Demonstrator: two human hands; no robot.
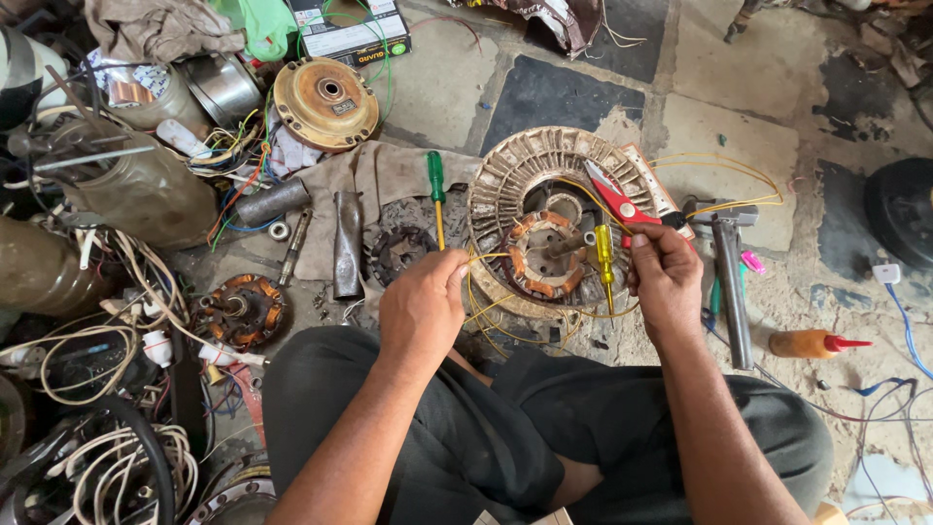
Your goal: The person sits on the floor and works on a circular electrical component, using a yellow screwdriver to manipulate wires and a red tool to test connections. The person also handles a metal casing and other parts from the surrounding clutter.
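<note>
The left hand (423,306) has its grip pinched together on a thin yellow wire (486,303), thumb and fingertips closed at the wire's upper end, just below the tip of a green-handled screwdriver (436,194) that lies on a grey cloth (384,175). The right hand (666,277) is likewise closed: its fingers are clamped on another stretch of the same yellow wire, near the red handles of a pair of scissors (617,199). Whether the hand also holds the scissors, or they only rest on the motor behind it, cannot be told.

Between the two hands the yellow wire sags in loose loops over the front edge of a ceiling-fan motor stator (544,228), a round ribbed disc with copper windings at its centre, which sits on the stone floor (554,92) right in front of the person's crossed legs. A yellow-handled screwdriver (604,258) lies across the disc, between the hands.

As a judgement, the step in hand is drawing out and straightening a lead wire from the windings; the move that follows calls for both pinches to hold firm while the slack is taken up, without kinking the strand or tugging at the coils.

Farther out, a hammer (729,277) lies to the right of the stator, and an orange squeeze bottle with a red nozzle (814,343) beyond it. To the left are a smaller wound armature (243,309), a rusty round motor cover (326,102) and tangles of white cable (126,457).
</note>
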